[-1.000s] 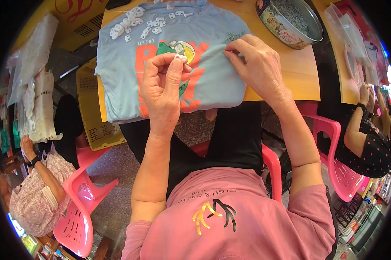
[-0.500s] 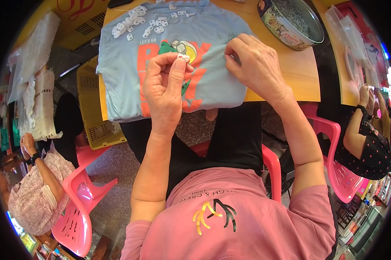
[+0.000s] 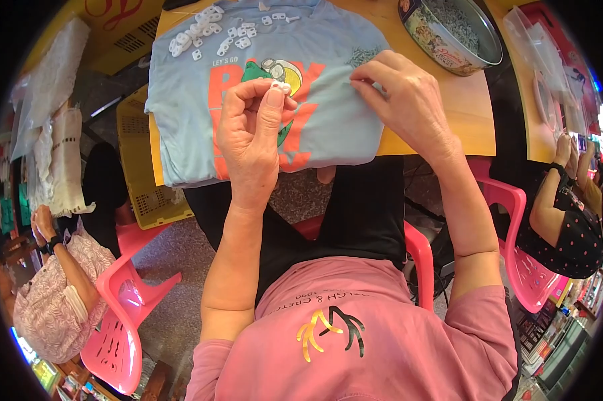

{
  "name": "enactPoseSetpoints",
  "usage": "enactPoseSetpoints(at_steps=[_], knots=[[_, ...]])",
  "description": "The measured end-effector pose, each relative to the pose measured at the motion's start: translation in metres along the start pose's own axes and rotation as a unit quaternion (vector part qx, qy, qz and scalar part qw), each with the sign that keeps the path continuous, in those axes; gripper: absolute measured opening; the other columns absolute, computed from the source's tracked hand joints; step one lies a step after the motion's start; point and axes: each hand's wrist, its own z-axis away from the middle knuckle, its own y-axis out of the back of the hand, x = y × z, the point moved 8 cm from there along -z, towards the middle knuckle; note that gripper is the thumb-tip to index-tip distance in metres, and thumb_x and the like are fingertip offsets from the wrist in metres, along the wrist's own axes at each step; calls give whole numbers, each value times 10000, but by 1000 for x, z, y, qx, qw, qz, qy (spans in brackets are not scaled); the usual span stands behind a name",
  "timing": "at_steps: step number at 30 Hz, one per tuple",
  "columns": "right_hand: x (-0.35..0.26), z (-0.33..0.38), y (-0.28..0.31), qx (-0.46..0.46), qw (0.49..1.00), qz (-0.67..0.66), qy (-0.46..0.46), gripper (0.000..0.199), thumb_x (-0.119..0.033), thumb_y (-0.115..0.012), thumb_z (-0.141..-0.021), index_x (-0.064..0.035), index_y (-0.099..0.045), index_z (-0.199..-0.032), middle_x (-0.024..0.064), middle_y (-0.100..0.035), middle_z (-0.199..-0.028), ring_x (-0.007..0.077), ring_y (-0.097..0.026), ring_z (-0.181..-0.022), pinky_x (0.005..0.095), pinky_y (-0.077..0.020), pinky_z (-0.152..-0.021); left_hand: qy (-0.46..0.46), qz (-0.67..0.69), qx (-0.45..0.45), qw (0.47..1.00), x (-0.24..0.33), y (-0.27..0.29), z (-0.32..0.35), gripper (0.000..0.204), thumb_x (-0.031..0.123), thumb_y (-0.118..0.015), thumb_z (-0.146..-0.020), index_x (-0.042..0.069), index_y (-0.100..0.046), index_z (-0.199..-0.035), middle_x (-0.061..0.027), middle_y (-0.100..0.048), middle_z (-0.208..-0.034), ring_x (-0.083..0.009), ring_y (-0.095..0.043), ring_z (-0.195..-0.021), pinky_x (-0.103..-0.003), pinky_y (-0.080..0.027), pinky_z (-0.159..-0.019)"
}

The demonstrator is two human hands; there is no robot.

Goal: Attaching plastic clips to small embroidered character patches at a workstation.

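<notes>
A pink top (image 3: 355, 334) with short sleeves (image 3: 475, 314), a gold-and-black antler mark on the chest; black trousers (image 3: 355, 214); bare forearms.

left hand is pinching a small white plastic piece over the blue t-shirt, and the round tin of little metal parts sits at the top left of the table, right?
Not quite. The round tin sits at the top right of the table, as the head view shows. The left hand does pinch a small white plastic piece over the blue t-shirt.
</notes>
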Motion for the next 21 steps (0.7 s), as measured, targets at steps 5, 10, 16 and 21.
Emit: enactPoseSetpoints(at_steps=[5, 10, 16, 21], knots=[[-3, -3, -10, 4, 1000, 13, 13, 117, -134, -691, -820, -60, -671, -907, 74, -608, -828, 272, -614, -766, 366, -490, -672, 4, 1, 0, 1000, -1, -1, 0, 113, 85, -569, -979, 3, -556, -1055, -67, -640, -928, -105, -626, -837, -248, -528, -785], [-5, -7, -9, 2, 1000, 6, 11, 141, -150, -689, -841, -47, -664, -934, 55, -626, -823, 230, -612, -719, 333, -488, -672, 2, 2, 1, 1000, 0, 0, 0, 115, 88, -573, -977, 3, -559, -1053, -68, -641, -926, -106, -628, -835, -250, -530, -780], [16, 0, -26, -40, 811, -525, -255, 162, -169, -677, -910, -21, -663, -975, 41, -657, -844, 85, -545, -666, 253, -476, -644, 11, 7, 9, 1000, 0, 1, 0, 119, 92, -575, -977, 7, -557, -1059, -65, -641, -915, -105, -627, -830, -250, -527, -775], [7, 5, -49, -33, 602, -734, -313, 141, -131, -676, -901, -32, -665, -1002, 47, -652, -903, 73, -551, -704, 254, -485, -638, 8, 2, 3, 1000, -1, 0, 0, 118, 92, -574, -978, 11, -556, -1061, -62, -639, -917, -104, -623, -825, -252, -523, -778]])
